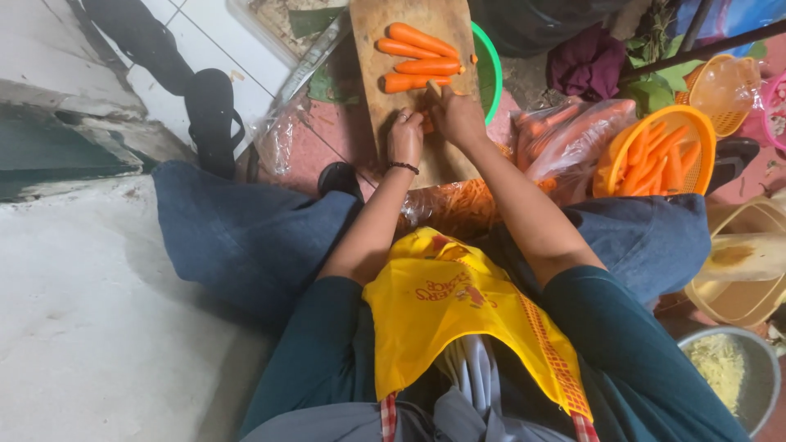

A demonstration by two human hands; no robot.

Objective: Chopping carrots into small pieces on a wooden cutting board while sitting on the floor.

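A yellow apron (458, 311) lies lowest in the frame. Above it, the left hand (404, 139) presses closed on a carrot piece (427, 125) on the wooden board (385, 90); the right hand (458, 115) grips a knife handle (434, 88), top centre.

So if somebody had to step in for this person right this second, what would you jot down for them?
Left hand: resting on the wooden cutting board, fingers curled over a carrot piece.
Right hand: beside it on the board, gripping what looks like a knife; the blade is hidden.
Four peeled whole carrots lie at the board's far end.
Done: a bag of shredded carrot sits at the near end of the board.
Left: those four carrots, plus more in the orange basket and a plastic bag to the right.
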